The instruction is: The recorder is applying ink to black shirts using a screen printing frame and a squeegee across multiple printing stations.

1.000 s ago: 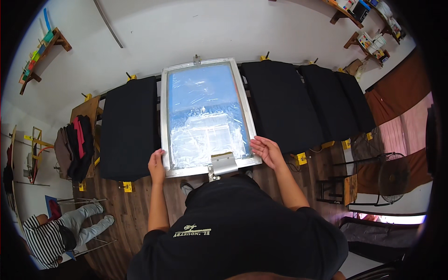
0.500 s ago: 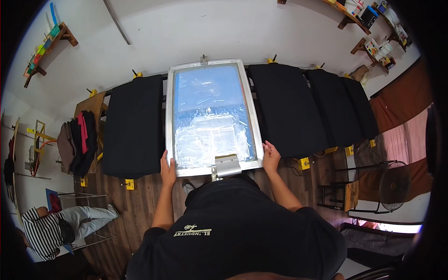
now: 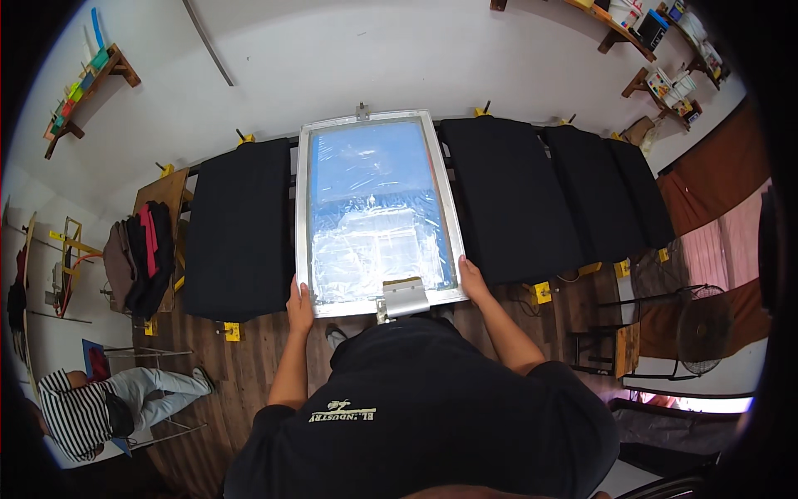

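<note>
A silver-edged screen printing frame point(image 3: 302, 208) with blue mesh and shiny clear tape over its near half lies in front of me. My left hand point(image 3: 300, 308) grips its near left corner, the thumb along the side rail. On the other side, my right hand point(image 3: 473, 279) holds the right rail close to the near corner, its fingers partly hidden by the rail. A metal bracket point(image 3: 406, 297) sits at the middle of the near edge, and a smaller metal clip point(image 3: 362, 111) stands at the far edge.
Black cloth-covered boards flank the frame, one at left point(image 3: 237, 224) and several at right point(image 3: 511, 200). Yellow brackets point(image 3: 232, 332) stick out below them. Clothes point(image 3: 141, 258) hang at left. A person in a striped top point(image 3: 75, 416) sits at lower left; a fan point(image 3: 703, 331) stands at right.
My right hand has moved slightly inward and closed against the frame's right rail. The frame has shifted down very slightly at its far end. My left hand keeps its hold, slightly lower.
</note>
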Tool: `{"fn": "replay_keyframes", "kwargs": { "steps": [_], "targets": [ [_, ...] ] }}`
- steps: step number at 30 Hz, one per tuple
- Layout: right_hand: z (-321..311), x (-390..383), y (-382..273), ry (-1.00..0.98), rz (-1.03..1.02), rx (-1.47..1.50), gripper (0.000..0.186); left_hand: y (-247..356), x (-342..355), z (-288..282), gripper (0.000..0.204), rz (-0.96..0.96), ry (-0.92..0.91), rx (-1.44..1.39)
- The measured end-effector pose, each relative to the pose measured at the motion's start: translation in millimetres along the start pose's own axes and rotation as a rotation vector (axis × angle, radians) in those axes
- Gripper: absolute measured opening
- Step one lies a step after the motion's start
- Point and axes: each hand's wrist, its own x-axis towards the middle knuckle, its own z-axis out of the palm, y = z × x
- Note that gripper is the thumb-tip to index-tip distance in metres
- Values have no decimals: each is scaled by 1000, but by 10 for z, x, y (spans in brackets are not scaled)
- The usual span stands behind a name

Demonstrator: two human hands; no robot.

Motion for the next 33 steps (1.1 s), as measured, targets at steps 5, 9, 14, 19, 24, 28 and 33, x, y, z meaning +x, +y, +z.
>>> {"fn": "replay_keyframes", "kwargs": {
  "steps": [5, 9, 14, 19, 24, 28, 33],
  "targets": [
    [-18, -59, 48, 32, -45, 83, 55, 173, -32, -41, 55, 10, 8, -87],
    [-48, -152, -257, -51, 29, 48, 52, 203, -75, -143, 55, -16, 54, -61],
    [-167, -221, -344, -9, -36, 23, 52, 395, 30, -193, 56, -37, 129, -108],
    [-173, -335, -634, -39, -32, 135, 51, 426, 80, -284, 56, -126, 121, -183],
    [-237, -414, -868, -83, 27, 248, 52, 634, 110, -356, 52, -188, 84, -200],
    [-274, -439, -976, -77, 49, 248, 52, 712, 134, -363, 45, -252, 145, -283],
    [-286, -441, -999, -85, 87, 274, 53, 700, 150, -380, 44, -281, 136, -337]
  ]
}}
